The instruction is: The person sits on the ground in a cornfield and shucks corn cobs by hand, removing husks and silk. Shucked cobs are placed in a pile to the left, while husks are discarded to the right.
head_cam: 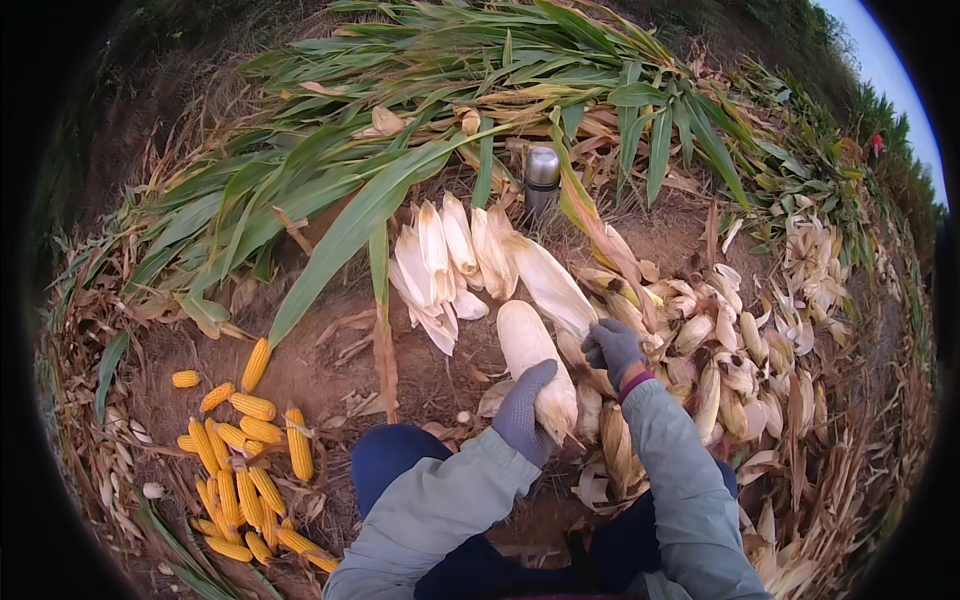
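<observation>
My left hand (529,420), in a grey knitted glove, holds an ear of corn (534,341) still wrapped in smooth pale husk. The ear tilts away from me in front of my knees. To its right, my right hand (616,351), also gloved, has its fingers closed on the end of a long cream husk leaf (551,281). That leaf stretches up and left from the fist; its far end lies by a loose pile of stripped pale husks (442,255). Close by on the right is a heap of unhusked corn ears (697,337) with dry, brownish silk.
Bare yellow corn cobs (240,480) are piled on the ground at left. Cut green corn stalks (450,90) form a bank at the far side. A steel vacuum flask (541,180) stands upright before them. Dry husks and leaves (810,480) litter the right side.
</observation>
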The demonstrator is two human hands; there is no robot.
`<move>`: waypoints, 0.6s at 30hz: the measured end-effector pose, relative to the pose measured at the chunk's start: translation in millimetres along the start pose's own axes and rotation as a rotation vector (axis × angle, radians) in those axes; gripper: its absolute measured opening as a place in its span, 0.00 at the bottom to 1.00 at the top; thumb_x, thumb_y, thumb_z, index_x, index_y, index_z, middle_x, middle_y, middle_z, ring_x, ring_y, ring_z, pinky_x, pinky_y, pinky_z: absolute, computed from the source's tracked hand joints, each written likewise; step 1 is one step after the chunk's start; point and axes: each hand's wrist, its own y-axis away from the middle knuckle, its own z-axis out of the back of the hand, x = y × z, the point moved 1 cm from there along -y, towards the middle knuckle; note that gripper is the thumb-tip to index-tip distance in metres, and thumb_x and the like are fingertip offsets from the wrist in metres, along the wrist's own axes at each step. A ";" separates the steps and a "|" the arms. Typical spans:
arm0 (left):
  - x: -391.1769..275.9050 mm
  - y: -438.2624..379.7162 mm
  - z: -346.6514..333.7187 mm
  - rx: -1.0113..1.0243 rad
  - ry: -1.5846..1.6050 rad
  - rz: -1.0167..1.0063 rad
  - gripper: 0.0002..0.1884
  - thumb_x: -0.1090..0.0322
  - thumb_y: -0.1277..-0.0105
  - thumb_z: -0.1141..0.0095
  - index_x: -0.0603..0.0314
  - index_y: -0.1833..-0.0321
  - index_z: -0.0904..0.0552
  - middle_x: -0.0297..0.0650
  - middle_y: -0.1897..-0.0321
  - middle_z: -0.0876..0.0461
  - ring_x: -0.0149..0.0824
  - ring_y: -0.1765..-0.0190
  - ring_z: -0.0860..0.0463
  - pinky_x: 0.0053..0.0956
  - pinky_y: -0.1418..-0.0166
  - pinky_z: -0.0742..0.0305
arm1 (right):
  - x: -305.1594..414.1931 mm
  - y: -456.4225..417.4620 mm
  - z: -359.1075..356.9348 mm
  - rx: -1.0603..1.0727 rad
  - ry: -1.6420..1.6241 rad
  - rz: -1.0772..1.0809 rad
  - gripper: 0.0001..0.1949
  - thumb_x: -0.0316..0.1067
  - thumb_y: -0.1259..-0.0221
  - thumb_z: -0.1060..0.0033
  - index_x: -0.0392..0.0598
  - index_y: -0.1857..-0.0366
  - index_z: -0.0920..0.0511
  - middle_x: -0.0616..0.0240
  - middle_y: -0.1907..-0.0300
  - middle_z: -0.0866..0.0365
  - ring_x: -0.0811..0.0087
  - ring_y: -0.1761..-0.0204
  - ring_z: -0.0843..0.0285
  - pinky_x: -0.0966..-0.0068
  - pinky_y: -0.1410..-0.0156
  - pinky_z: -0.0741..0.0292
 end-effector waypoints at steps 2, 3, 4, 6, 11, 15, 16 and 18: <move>0.0 9.8 -17.8 -0.117 -0.012 0.048 0.14 0.65 0.41 0.38 0.60 0.55 0.25 0.37 0.68 0.22 0.34 0.66 0.20 0.28 0.62 0.22 | 6.0 -17.6 -23.8 -0.056 -0.050 -0.005 0.08 0.34 0.39 0.47 0.41 0.68 0.25 0.60 0.80 0.24 0.73 0.86 0.31 0.79 0.81 0.34; -1.8 12.3 -22.4 -0.135 -0.072 0.041 0.21 0.60 0.41 0.38 0.63 0.50 0.28 0.40 0.66 0.23 0.38 0.64 0.21 0.30 0.59 0.22 | 3.1 -34.4 -27.4 -0.052 -0.124 0.009 0.07 0.34 0.39 0.47 0.41 0.68 0.25 0.60 0.80 0.24 0.72 0.86 0.30 0.77 0.82 0.34; -5.5 16.1 -24.3 -0.158 -0.128 0.022 0.27 0.55 0.41 0.38 0.65 0.46 0.31 0.44 0.63 0.24 0.42 0.62 0.21 0.32 0.57 0.22 | 7.7 -44.8 -39.6 -0.066 -0.125 0.014 0.07 0.34 0.39 0.47 0.42 0.68 0.25 0.60 0.80 0.23 0.71 0.86 0.29 0.77 0.82 0.34; -15.0 25.0 -34.3 -0.210 -0.017 0.136 0.15 0.65 0.40 0.39 0.63 0.53 0.25 0.39 0.68 0.22 0.35 0.66 0.20 0.29 0.61 0.22 | 16.9 -69.5 -61.0 -0.087 -0.143 0.025 0.07 0.34 0.38 0.48 0.42 0.67 0.25 0.60 0.79 0.23 0.71 0.86 0.29 0.77 0.82 0.33; -22.4 31.0 -25.4 -0.085 0.003 0.125 0.16 0.65 0.40 0.39 0.65 0.53 0.26 0.42 0.67 0.23 0.37 0.64 0.20 0.30 0.59 0.22 | 47.6 -114.5 -89.4 -0.140 -0.118 0.095 0.07 0.34 0.37 0.49 0.42 0.64 0.25 0.60 0.79 0.23 0.71 0.87 0.29 0.76 0.82 0.32; -14.9 44.8 -24.5 -0.164 0.192 0.304 0.25 0.65 0.41 0.40 0.71 0.45 0.33 0.51 0.60 0.25 0.43 0.58 0.21 0.36 0.53 0.21 | 51.4 -142.6 -84.9 -0.159 -0.150 0.036 0.06 0.34 0.37 0.48 0.45 0.63 0.26 0.62 0.78 0.23 0.72 0.88 0.30 0.77 0.85 0.34; -16.3 51.6 -30.7 -0.168 0.199 0.331 0.26 0.65 0.40 0.40 0.72 0.44 0.34 0.52 0.59 0.25 0.44 0.59 0.21 0.37 0.53 0.21 | 45.8 -152.6 -82.4 -0.159 -0.148 0.016 0.06 0.34 0.37 0.48 0.45 0.62 0.26 0.62 0.78 0.24 0.72 0.87 0.30 0.76 0.85 0.34; -19.0 48.4 -27.8 -0.192 0.048 0.327 0.28 0.65 0.40 0.41 0.72 0.42 0.36 0.52 0.60 0.25 0.46 0.58 0.21 0.38 0.53 0.21 | 37.2 -169.6 -77.6 -0.158 -0.132 -0.018 0.06 0.33 0.37 0.48 0.45 0.61 0.27 0.61 0.79 0.24 0.71 0.85 0.27 0.75 0.83 0.31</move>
